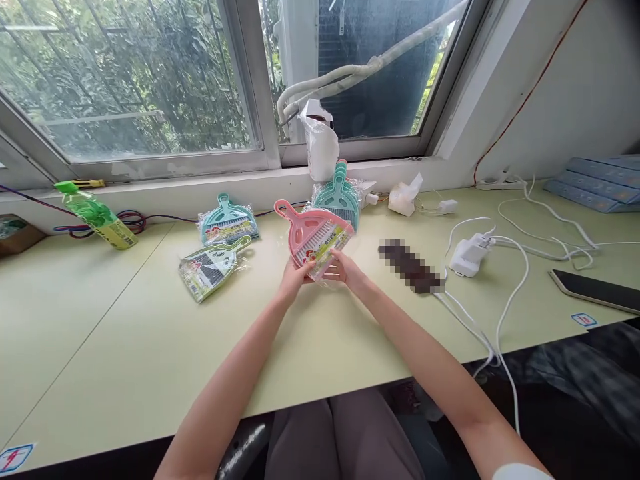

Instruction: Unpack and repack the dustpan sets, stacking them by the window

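Both hands, L & R, pinch pink dustpan pkg at bottom edge, fingers closed on wrap.

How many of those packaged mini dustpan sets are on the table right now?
At least 4: a pink set held in both hands, a teal set and a green set lying to the left, and a teal stack by the window that may hide more.

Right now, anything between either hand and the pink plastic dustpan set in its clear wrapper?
No. Both hands already grip the pink plastic dustpan set at its lower edge: left hand on the left corner, right hand on the right. Nothing lies between them; the grey wrapped dustpan set lies apart, to the left.
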A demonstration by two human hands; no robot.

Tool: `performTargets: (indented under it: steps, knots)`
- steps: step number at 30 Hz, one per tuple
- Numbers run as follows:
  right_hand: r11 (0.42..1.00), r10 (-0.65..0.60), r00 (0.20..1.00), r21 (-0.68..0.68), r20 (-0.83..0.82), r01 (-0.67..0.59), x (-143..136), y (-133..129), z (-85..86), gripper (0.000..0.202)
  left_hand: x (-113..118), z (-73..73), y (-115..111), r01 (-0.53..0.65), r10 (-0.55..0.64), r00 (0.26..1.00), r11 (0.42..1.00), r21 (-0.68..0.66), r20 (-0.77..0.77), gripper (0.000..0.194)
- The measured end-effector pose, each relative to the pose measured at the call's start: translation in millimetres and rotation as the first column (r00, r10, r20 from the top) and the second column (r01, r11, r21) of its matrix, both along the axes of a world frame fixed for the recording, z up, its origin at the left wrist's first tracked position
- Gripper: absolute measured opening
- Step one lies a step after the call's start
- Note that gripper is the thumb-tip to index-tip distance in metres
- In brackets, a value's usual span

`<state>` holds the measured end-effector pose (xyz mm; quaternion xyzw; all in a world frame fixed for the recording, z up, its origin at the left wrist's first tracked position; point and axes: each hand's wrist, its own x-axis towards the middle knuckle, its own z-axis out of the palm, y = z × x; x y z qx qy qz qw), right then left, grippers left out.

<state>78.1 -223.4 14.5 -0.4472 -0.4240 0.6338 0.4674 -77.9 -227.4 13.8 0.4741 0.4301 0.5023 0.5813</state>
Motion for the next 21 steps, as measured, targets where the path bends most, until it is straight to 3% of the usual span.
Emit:
performTargets:
  steps: [2, 3, 5, 6, 7, 9, 11, 13, 16, 18, 21]
  knots:
    - [0.994, 0.109, 0.971, -0.001, 0.214, -0.111, 12.0, 3.2, 6.1, 0.037, -13.9, 6.3, 4.2, 0.062, -0.061, 0.998, 0.997, -0.044, 0.007, 0.064]
    - [0.994, 0.077, 0.925, 0.045, 0.372, -0.101, 18.0, 4.1, 7.6, 0.039, -20.6, 8.7, 5.7, 0.107, -0.105, 0.994, 0.992, -0.067, 0.026, 0.065]
    - [0.967, -0.169, 0.725, 0.254, 0.668, -0.009, 29.2, 5.4, 7.2, 0.035, -32.8, 11.9, 8.0, 0.18, -0.173, 0.982, 0.98, -0.088, 0.081, 0.068]
    - [0.919, -0.321, 0.596, 0.394, 0.736, 0.007, 34.4, 6.2, 5.5, 0.031, -38.0, 12.6, 9.0, 0.2, -0.19, 0.976, 0.976, -0.085, 0.106, 0.07]
    - [0.854, -0.446, 0.489, 0.52, 0.75, -0.018, 39.2, 7.4, 3.0, 0.03, -42.7, 12.5, 10.1, 0.205, -0.195, 0.973, 0.976, -0.078, 0.123, 0.072]
    - [0.73, -0.575, 0.397, 0.668, 0.715, -0.145, 47.2, 11.3, -3.0, 0.043, -50.3, 10.8, 13.0, 0.205, -0.193, 0.971, 0.976, -0.071, 0.142, 0.073]
    - [0.643, -0.593, 0.423, 0.719, 0.685, -0.263, 52.5, 16.5, -8.7, 0.058, -55.7, 7.5, 16.3, 0.213, -0.197, 0.967, 0.973, -0.093, 0.159, 0.069]
    - [0.589, -0.583, 0.481, 0.748, 0.655, -0.305, 54.7, 21.3, -11.9, 0.061, -59.3, 4.0, 19.6, 0.208, -0.183, 0.967, 0.969, -0.132, 0.176, 0.063]
    - [0.532, -0.551, 0.612, 0.804, 0.567, -0.266, 54.2, 24.8, -11.2, 0.038, -63.2, 0.7, 22.6, 0.175, -0.144, 0.972, 0.971, -0.163, 0.185, 0.058]
    - [0.53, -0.505, 0.708, 0.825, 0.493, -0.197, 53.5, 24.5, -8.5, 0.016, -65.8, 0.5, 23.3, 0.234, -0.207, 0.964, 0.958, -0.164, 0.168, 0.058]
    - [0.577, -0.404, 0.844, 0.814, 0.353, -0.065, 53.7, 22.3, -4.3, 0.006, -68.4, 1.2, 23.5, 0.396, -0.382, 0.917, 0.905, -0.154, 0.117, 0.061]
